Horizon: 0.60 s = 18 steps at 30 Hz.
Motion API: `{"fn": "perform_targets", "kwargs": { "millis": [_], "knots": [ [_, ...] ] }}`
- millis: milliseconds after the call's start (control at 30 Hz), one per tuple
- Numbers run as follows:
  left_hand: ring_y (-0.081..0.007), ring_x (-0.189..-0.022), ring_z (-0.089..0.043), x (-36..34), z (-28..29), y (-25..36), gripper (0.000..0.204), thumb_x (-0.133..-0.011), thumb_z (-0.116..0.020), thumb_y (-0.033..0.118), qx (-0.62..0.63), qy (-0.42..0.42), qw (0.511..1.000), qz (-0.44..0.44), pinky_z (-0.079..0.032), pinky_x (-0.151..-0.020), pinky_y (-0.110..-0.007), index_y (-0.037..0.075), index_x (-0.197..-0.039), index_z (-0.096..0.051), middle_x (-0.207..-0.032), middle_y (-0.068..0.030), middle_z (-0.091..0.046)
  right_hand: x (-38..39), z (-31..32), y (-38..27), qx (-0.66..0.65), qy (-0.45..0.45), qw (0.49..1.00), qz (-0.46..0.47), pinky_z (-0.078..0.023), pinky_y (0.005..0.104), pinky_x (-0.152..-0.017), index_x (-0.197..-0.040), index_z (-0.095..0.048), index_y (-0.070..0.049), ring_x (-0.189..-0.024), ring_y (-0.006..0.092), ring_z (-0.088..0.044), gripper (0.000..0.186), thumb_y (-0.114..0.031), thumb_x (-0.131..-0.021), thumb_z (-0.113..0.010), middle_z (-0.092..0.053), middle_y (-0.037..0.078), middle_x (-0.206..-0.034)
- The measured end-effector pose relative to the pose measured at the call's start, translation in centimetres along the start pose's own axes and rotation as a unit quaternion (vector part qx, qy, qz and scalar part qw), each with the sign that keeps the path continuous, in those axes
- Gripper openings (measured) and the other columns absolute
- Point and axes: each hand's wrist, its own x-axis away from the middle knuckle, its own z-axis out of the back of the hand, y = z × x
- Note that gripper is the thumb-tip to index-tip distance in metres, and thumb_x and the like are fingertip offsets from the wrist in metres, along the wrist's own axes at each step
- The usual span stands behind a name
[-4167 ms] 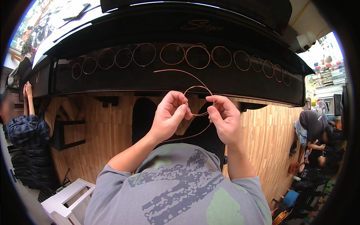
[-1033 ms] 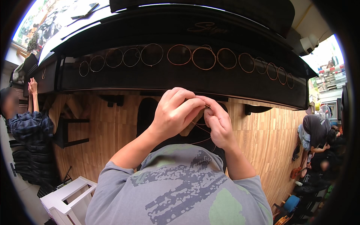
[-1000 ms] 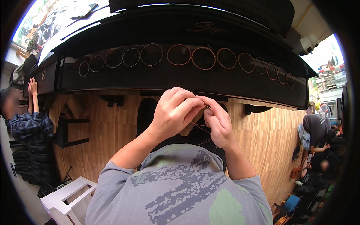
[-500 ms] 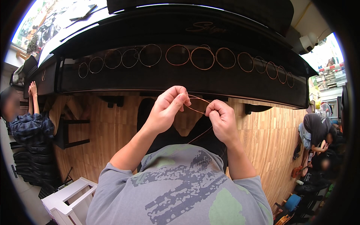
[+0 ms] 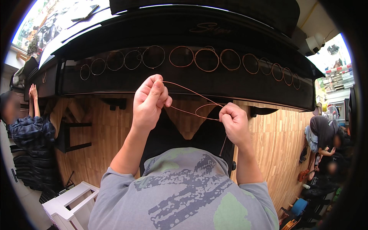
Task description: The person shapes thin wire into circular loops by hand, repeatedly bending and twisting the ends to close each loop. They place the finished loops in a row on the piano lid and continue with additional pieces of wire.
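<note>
A thin copper-coloured string [image 5: 191, 91] is stretched in loose loops between my two hands, in front of the black piano's edge. My left hand [image 5: 150, 100] is closed in a pinch, thumb against fingers, on the loop's left side. On the other side my right hand [image 5: 234, 122] grips the string with curled fingers. A smaller loop of it bulges leftward from the right fingers, and a tail [image 5: 223, 145] hangs below that hand. Coiled strings, copper-coloured [image 5: 207, 70] at centre and right and silvery [image 5: 143, 57] at left, lie in a row on the piano.
The glossy black piano [image 5: 153, 86] spans the view ahead. At far left a person in a checked shirt [image 5: 30, 130] rests their hands on it. A white wooden stand [image 5: 63, 199] is at lower left. People and a small guitar [image 5: 303, 176] are at right, over the wooden floor [image 5: 268, 153].
My left hand has moved left and up, and my right hand slightly right and down. The string between them has opened from a tight coil into a wider loop.
</note>
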Motion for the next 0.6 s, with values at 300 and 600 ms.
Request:
{"fn": "perform_targets", "kwargs": {
  "millis": [300,600],
  "knots": [
    [-0.0041,-0.059,-0.031,-0.4,1.6,1.5,0.015,-0.101,-0.047,0.02,-0.01,0.057,0.997,-0.042,-0.029,-0.047,-0.018,0.007,-0.103,-0.053,-0.069,0.0055,-0.034,-0.1,1.5,0.3,-0.151,-0.096,0.984,0.027,-0.035,0.0252,-0.058,-0.066,-0.056,0.001,-0.065,0.0119,-0.044,0.013,0.0,-0.071,-0.045,-0.05,0.003,-0.071],
    [-0.0021,-0.055,-0.029,0.2,2.2,0.9,0.012,-0.1,-0.049,0.019,-0.024,0.09,0.996,-0.012,-0.026,-0.044,-0.016,0.008,-0.102,-0.055,-0.068,0.0068,-0.035,-0.5,3.1,0.7,-0.428,-0.178,0.884,0.057,-0.039,0.028,-0.073,-0.065,-0.054,-0.004,-0.084,0.0188,-0.047,0.025,-0.028,-0.071,-0.051,-0.053,0.011,-0.082]
  ]
}}
